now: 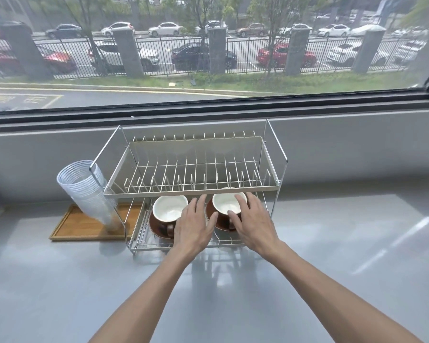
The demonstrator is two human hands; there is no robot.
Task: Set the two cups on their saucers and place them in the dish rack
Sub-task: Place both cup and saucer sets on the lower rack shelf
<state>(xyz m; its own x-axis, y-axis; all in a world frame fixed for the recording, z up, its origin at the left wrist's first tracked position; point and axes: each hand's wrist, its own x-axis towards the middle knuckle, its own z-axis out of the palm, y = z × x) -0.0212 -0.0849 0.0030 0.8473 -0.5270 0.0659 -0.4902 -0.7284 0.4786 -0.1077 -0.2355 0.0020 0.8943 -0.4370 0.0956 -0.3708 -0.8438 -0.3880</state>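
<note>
A two-tier wire dish rack (191, 189) stands on the grey counter under the window. On its lower tier two brown cups with white insides sit upright on brown saucers: the left cup (169, 209) on its saucer (156, 227), the right cup (227, 201) on its saucer (217, 222). My left hand (195, 227) hovers between the cups with fingers spread, holding nothing. My right hand (254, 220) lies with fingers apart over the right cup's front rim, thumb near the rim; it grips nothing that I can see.
A leaning stack of clear plastic cups (84, 191) stands on a wooden tray (72, 226) left of the rack. The rack's upper tier (196, 169) overhangs the cups. A grey wall and window ledge run close behind. Bare counter (344, 243) stretches right and in front.
</note>
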